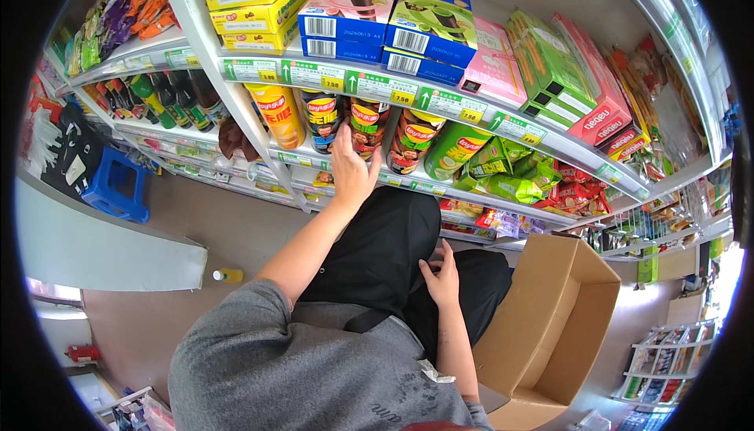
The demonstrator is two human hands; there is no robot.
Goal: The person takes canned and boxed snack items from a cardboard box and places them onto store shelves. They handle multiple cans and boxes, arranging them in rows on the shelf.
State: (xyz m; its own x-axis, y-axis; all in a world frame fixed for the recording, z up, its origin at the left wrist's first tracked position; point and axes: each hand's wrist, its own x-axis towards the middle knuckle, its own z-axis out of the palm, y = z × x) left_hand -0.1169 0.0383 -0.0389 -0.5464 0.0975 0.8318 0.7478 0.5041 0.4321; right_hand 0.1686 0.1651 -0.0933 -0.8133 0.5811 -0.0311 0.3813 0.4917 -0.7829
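My left hand (353, 171) reaches up to the lower shelf, fingers extended and thumb apart. Its fingertips are at the front of a dark Lay's chip canister (366, 118); whether they touch it I cannot tell. Just left stand a black Lay's canister (322, 118) and a yellow one (275, 116). To the right are another dark Lay's canister (412, 139) and a green one (455, 149), which looks tilted by the lens. My right hand (442, 278) rests by my knees in black trousers (383, 242), fingers loosely apart, with nothing in it.
An opened cardboard box (542, 319) is on the floor at my right. Above the canisters, a shelf edge with price tags (377, 86) carries blue snack boxes (430, 18). At left are a blue plastic stool (121, 183), a white counter (118, 248) and a yellow-capped bottle (228, 275).
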